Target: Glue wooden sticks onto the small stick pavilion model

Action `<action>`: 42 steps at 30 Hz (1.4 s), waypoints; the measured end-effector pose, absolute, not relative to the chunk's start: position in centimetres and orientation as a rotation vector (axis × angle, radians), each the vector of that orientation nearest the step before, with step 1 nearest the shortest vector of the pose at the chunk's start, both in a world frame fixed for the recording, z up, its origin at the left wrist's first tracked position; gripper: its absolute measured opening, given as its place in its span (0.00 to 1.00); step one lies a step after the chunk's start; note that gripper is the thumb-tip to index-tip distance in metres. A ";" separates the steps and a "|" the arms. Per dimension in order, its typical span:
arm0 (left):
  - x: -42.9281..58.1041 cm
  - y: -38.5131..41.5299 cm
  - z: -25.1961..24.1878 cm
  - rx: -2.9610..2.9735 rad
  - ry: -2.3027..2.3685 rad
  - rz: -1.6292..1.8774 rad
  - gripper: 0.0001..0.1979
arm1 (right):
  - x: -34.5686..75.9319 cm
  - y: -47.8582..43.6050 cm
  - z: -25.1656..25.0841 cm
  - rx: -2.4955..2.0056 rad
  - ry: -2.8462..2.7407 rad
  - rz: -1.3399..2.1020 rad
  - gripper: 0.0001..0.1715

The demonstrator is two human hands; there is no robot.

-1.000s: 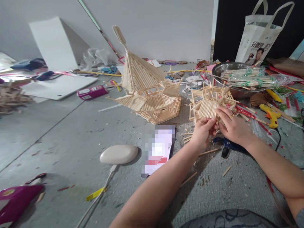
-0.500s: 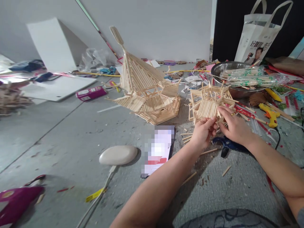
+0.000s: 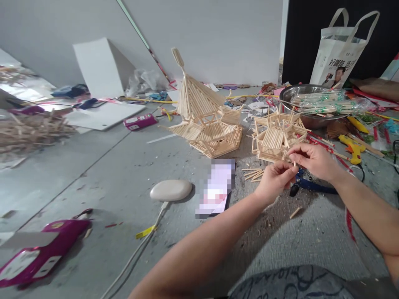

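My left hand (image 3: 274,179) and my right hand (image 3: 312,159) meet just in front of a small frame model built of wooden sticks (image 3: 276,139) on the grey floor. Both hands pinch at a short stick piece (image 3: 294,164) between their fingertips. Neither hand touches the frame model now. A larger stick model with a steep pointed roof (image 3: 202,118) stands to the left of it. Blue-handled cutters (image 3: 307,185) lie on the floor under my right wrist. Loose stick offcuts (image 3: 253,174) lie beside my left hand.
A steel bowl (image 3: 297,92) with bagged sticks, a yellow glue gun (image 3: 353,148) and a white tote bag (image 3: 341,50) are at the right. A phone (image 3: 217,189), a beige oval pad (image 3: 171,190), a magenta box (image 3: 43,255) and a stick heap (image 3: 29,131) lie left.
Both hands have drawn back from the small frame model toward me and now pinch a short stick between them. The camera has turned left and dipped.
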State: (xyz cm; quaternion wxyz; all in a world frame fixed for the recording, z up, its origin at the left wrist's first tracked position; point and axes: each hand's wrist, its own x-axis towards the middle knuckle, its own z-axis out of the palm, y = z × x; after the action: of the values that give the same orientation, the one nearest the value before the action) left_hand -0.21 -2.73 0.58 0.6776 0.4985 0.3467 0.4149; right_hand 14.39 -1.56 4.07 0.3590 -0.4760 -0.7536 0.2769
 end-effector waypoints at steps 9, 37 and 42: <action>-1.3 -4.6 -1.4 1.633 1.057 0.814 0.05 | 13.2 -6.0 0.9 -1.306 -2.211 0.189 0.13; -3.3 -5.5 -2.4 1.544 0.930 1.042 0.06 | 14.7 -5.6 -1.0 -1.153 -2.298 0.746 0.13; -3.9 -5.0 -3.1 2.259 1.117 0.800 0.05 | 15.7 -5.2 -0.2 -1.272 -2.462 0.558 0.15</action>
State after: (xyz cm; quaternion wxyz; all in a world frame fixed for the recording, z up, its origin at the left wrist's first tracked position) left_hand -3.92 -4.98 -3.11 0.2463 0.8280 0.4096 0.2934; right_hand 15.70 -5.20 -0.20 0.1567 -0.4445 -0.8602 0.1948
